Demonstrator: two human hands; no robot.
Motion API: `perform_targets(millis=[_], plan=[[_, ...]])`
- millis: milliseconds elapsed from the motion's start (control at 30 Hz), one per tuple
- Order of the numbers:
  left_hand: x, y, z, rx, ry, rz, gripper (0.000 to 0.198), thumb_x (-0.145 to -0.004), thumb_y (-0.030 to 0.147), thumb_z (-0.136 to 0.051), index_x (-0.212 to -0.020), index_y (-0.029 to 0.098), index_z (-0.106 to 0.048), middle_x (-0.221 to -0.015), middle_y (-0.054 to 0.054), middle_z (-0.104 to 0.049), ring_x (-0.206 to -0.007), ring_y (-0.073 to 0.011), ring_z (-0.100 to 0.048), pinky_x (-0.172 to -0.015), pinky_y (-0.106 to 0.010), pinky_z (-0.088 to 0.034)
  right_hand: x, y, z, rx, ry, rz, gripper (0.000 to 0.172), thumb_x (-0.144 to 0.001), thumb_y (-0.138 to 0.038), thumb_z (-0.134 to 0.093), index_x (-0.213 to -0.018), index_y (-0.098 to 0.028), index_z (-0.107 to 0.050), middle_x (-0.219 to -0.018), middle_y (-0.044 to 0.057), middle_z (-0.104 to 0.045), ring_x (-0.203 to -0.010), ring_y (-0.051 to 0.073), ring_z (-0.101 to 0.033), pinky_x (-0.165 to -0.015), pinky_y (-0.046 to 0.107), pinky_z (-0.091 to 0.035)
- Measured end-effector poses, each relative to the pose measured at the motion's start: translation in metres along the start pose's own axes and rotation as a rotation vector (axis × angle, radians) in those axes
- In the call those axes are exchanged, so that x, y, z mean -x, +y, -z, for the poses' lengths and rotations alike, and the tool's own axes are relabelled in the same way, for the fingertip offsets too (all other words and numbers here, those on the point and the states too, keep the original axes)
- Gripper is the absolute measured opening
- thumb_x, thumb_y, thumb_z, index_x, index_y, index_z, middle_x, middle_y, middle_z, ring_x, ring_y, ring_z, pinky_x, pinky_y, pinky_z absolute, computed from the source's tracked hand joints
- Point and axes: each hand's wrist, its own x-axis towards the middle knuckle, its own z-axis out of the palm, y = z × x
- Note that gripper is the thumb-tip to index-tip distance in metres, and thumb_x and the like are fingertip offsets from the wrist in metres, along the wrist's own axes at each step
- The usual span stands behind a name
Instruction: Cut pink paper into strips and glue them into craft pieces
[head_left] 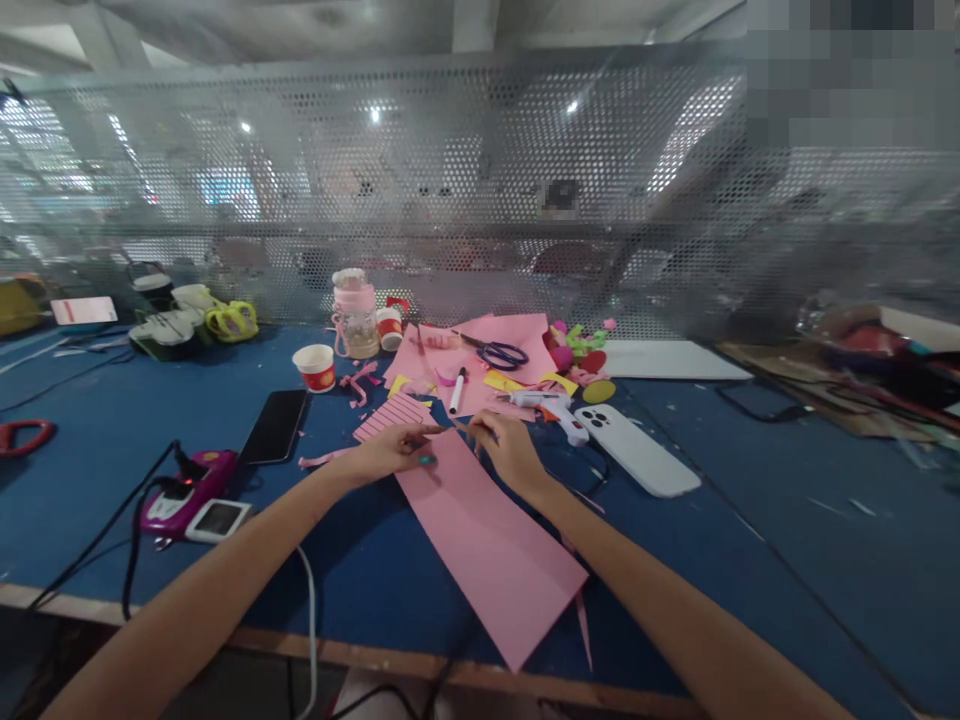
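In the head view, a long pink paper sheet (495, 545) lies aslant on the blue table (360, 580). The left hand (391, 452) and right hand (511, 455) meet fingertip-near at its far end; whether either grasps anything, I cannot tell. A white marker (457, 392) lies just beyond.

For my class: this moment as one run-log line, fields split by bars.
left hand: at pink sheet, far end | right hand: near that end, grip unclear | nearby: glue gun, white phone
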Motion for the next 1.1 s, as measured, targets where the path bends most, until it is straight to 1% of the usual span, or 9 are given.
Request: perform_targets(millis=[167,367,567,700,800,867,967,1033,1100], plan=[[0.001,0.003,-0.001,0.076,0.014,0.011,0.051,-0.052,0.028,-0.073,-0.099,0.014,-0.060,-0.101,-0.007,-0.058,-0.095,-0.0156,-0.052,-0.084,-0.028,-0.041,0.001,0.001,0.000,-0.009,-0.018,0.000,0.023,-0.081,-0.023,-0.042,-0.059,-0.023,-0.047,-0.043,-0.003,-0.053,-0.047,0.015,-0.052,-0.056,0.026,-0.035],[-0.002,-0.005,0.002,-0.181,0.115,-0.056,0.064,-0.058,0.027,-0.068,-0.116,0.010,-0.047,-0.096,-0.010,-0.059,-0.087,-0.0164,-0.057,-0.078,-0.030,-0.044,-0.004,0.018,0.012,0.097,0.048,-0.015,0.023,-0.080,-0.022,-0.043,-0.057,-0.023,-0.043,-0.044,-0.001,-0.054,-0.049,0.017,-0.053,-0.057,0.027,-0.035],[-0.001,-0.005,0.003,-0.444,0.401,-0.296,0.054,-0.067,0.029,-0.062,-0.116,0.015,-0.046,-0.109,-0.011,-0.056,-0.100,-0.0190,-0.052,-0.079,-0.028,-0.044,-0.003,0.018,0.016,0.130,-0.055,0.035,0.023,-0.083,-0.024,-0.039,-0.061,-0.022,-0.043,-0.048,-0.001,-0.053,-0.049,0.015,-0.051,-0.054,0.025,-0.034],[0.002,-0.003,0.004,-0.622,0.347,-0.297,0.020,-0.078,0.022,-0.048,-0.092,0.016,-0.060,-0.077,-0.003,-0.064,-0.071,-0.0127,-0.058,-0.062,-0.022,-0.044,0.001,0.009,0.009,0.232,-0.133,0.073,0.022,-0.084,-0.022,-0.037,-0.063,-0.020,-0.044,-0.052,0.000,-0.053,-0.051,0.014,-0.050,-0.053,0.024,-0.032],[0.003,-0.002,0.003,-0.727,0.293,-0.290,0.018,-0.079,0.015,-0.043,-0.071,0.014,-0.060,-0.062,0.000,-0.060,-0.055,-0.0095,-0.054,-0.054,-0.020,-0.040,0.001,0.006,0.008,0.258,-0.164,0.062,0.023,-0.086,-0.022,-0.033,-0.067,-0.019,-0.046,-0.054,0.001,-0.054,-0.054,0.015,-0.051,-0.055,0.024,-0.034],[0.003,-0.002,0.003,-0.727,0.319,-0.271,0.020,-0.079,0.013,-0.041,-0.068,0.013,-0.058,-0.060,0.000,-0.058,-0.051,-0.0082,-0.052,-0.052,-0.019,-0.039,-0.002,0.006,0.012,0.339,-0.098,0.035,0.022,-0.086,-0.025,-0.033,-0.070,-0.018,-0.048,-0.061,0.004,-0.057,-0.063,0.017,-0.053,-0.060,0.026,-0.036],[0.004,0.000,0.005,-0.701,0.338,-0.269,0.022,-0.080,0.011,-0.039,-0.065,0.013,-0.055,-0.057,0.001,-0.056,-0.050,-0.0076,-0.051,-0.052,-0.018,-0.039,-0.006,0.012,0.024,0.651,0.224,-0.162,0.031,-0.084,-0.036,-0.035,-0.083,-0.010,-0.052,-0.083,0.018,-0.058,-0.083,0.028,-0.052,-0.069,0.036,-0.037],[0.005,0.001,0.005,-0.702,0.266,-0.337,0.020,-0.080,0.012,-0.040,-0.066,0.014,-0.055,-0.059,0.000,-0.058,-0.054,-0.0083,-0.052,-0.054,-0.018,-0.040,-0.007,0.019,0.033,0.864,0.404,-0.367,0.047,-0.080,-0.044,-0.037,-0.096,-0.001,-0.050,-0.094,0.027,-0.053,-0.091,0.036,-0.048,-0.069,0.043,-0.037],[0.007,0.001,0.001,-0.723,0.125,-0.448,0.018,-0.080,0.016,-0.042,-0.070,0.013,-0.057,-0.065,-0.003,-0.059,-0.062,-0.0100,-0.054,-0.059,-0.020,-0.042,-0.006,0.028,0.039,0.959,0.428,-0.517,0.061,-0.076,-0.048,-0.043,-0.104,0.006,-0.045,-0.097,0.032,-0.050,-0.092,0.040,-0.046,-0.066,0.045,-0.037]])
